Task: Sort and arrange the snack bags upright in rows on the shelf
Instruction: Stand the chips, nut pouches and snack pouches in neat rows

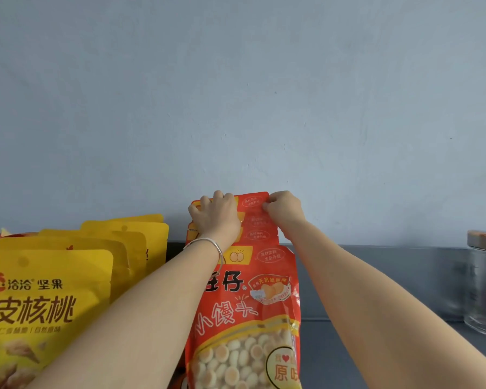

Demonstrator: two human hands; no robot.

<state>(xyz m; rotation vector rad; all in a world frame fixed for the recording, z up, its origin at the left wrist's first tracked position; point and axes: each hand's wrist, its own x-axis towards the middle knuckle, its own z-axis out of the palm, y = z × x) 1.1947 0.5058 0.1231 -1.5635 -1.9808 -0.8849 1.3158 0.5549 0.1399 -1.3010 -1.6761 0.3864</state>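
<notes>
At eight o'clock, a row of yellow walnut bags stands upright on the dark shelf. At six o'clock stands a row of red snack bags. The left hand curls its fingers over the top of the rearmost red bag and the right hand pinches its corner, seemingly between thumb and fingertips. A glass jar stands at four o'clock.
</notes>
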